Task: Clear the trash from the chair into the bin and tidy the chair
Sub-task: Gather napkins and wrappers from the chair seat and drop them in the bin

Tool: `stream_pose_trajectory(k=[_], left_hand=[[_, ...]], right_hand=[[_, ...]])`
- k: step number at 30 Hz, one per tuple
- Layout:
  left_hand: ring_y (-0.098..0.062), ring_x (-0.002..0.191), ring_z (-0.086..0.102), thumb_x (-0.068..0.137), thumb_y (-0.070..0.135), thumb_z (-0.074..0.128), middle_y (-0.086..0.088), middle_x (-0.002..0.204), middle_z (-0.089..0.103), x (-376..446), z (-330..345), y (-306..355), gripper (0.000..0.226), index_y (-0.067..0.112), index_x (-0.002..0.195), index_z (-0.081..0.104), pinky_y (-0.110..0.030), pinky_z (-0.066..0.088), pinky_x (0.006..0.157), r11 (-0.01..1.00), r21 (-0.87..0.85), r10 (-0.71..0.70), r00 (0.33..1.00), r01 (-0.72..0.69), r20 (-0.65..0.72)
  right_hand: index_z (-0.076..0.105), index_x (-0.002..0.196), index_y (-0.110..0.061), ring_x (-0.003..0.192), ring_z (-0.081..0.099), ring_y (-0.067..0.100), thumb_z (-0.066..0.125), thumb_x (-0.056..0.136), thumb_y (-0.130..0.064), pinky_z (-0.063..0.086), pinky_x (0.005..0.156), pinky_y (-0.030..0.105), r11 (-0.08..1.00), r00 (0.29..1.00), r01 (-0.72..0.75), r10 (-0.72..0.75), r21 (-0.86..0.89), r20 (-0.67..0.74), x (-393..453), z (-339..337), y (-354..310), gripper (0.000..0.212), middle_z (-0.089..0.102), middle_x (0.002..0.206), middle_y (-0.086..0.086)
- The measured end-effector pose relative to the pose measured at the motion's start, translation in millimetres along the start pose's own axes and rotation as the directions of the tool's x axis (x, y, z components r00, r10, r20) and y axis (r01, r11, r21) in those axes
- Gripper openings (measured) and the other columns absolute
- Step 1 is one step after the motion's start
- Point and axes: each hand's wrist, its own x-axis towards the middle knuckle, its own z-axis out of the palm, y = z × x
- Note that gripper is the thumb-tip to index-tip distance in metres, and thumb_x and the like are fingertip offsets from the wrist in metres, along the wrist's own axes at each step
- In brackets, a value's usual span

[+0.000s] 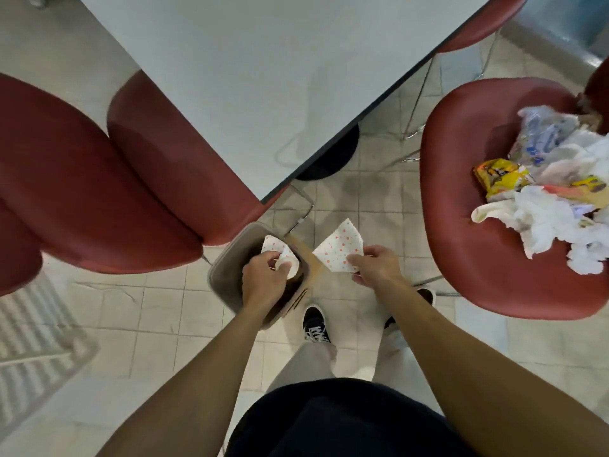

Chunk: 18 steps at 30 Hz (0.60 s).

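Pinching a dotted paper piece (278, 252) over the bin (227, 268), the left hand (263, 282) is closed on it; the right hand (375, 267) grips a second dotted paper (339, 247) just right of the bin. Crumpled wrappers (553, 189) lie heaped on the red chair (478, 242) at right.

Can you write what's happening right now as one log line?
left hand: dotted paper over bin | right hand: second dotted paper beside bin | chair: trash pile remains
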Motion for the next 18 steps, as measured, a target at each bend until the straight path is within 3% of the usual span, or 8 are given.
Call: stream_pose_trajectory(k=[5, 8, 10, 12, 15, 18], left_hand=[[-0.022, 0.095, 0.063, 0.082, 0.022, 0.068, -0.006, 0.107, 0.070, 5, -28, -42, 0.033, 0.011, 0.113, 0.069, -0.035, 0.053, 0.088, 0.995, -0.067, -0.077, 0.996, 0.073, -0.049], [-0.019, 0.090, 0.060, 0.082, 0.021, 0.068, -0.003, 0.104, 0.067, 3, -37, -60, 0.033, 0.014, 0.114, 0.067, -0.028, 0.048, 0.081, 0.989, -0.084, -0.125, 0.991, 0.121, -0.046], [-0.017, 0.092, 0.058, 0.082, 0.023, 0.068, 0.000, 0.108, 0.064, 0, -41, -69, 0.037, 0.019, 0.118, 0.064, -0.028, 0.047, 0.082, 0.986, -0.071, -0.155, 0.987, 0.152, -0.034], [-0.018, 0.096, 0.060, 0.082, 0.023, 0.068, 0.003, 0.108, 0.063, -1, -41, -73, 0.036, 0.022, 0.118, 0.063, -0.030, 0.050, 0.082, 0.988, -0.065, -0.141, 0.990, 0.139, -0.029], [-0.017, 0.093, 0.062, 0.083, 0.022, 0.069, 0.003, 0.102, 0.063, -4, -36, -69, 0.033, 0.021, 0.115, 0.063, -0.026, 0.047, 0.077, 0.992, -0.072, -0.107, 0.994, 0.106, -0.003], [-0.015, 0.096, 0.058, 0.082, 0.020, 0.071, -0.003, 0.112, 0.062, -5, -28, -56, 0.032, 0.020, 0.113, 0.064, -0.029, 0.049, 0.086, 0.998, -0.058, -0.035, 0.999, 0.037, 0.035]], right_hand=[[0.058, 0.101, -0.014, 0.084, 0.063, 0.022, 0.073, 0.082, -0.008, 0.058, 0.067, 0.034, 0.992, 0.997, 0.065, -0.059, -0.107, 0.057, -15, 60, 11, 0.024, 0.065, 0.103, 0.012], [0.058, 0.098, -0.018, 0.086, 0.064, 0.023, 0.077, 0.076, -0.012, 0.058, 0.079, 0.039, 0.980, 0.992, 0.098, -0.083, -0.174, 0.093, -23, 83, 20, 0.030, 0.066, 0.100, 0.010], [0.058, 0.098, -0.018, 0.081, 0.062, 0.020, 0.078, 0.075, -0.014, 0.057, 0.078, 0.038, 0.969, 0.989, 0.122, -0.101, -0.215, 0.104, -28, 90, 26, 0.031, 0.064, 0.092, 0.006], [0.059, 0.106, -0.015, 0.080, 0.061, 0.021, 0.076, 0.076, -0.015, 0.056, 0.073, 0.035, 0.957, 0.987, 0.139, -0.113, -0.253, 0.115, -30, 90, 30, 0.034, 0.063, 0.093, 0.006], [0.060, 0.111, -0.014, 0.083, 0.062, 0.020, 0.075, 0.078, -0.017, 0.058, 0.079, 0.039, 0.948, 0.989, 0.136, -0.112, -0.287, 0.099, -27, 79, 34, 0.037, 0.064, 0.098, 0.007], [0.060, 0.111, -0.015, 0.075, 0.059, 0.013, 0.074, 0.080, -0.018, 0.058, 0.077, 0.040, 0.951, 0.993, 0.114, -0.097, -0.288, 0.071, -23, 61, 32, 0.034, 0.062, 0.097, 0.006]])
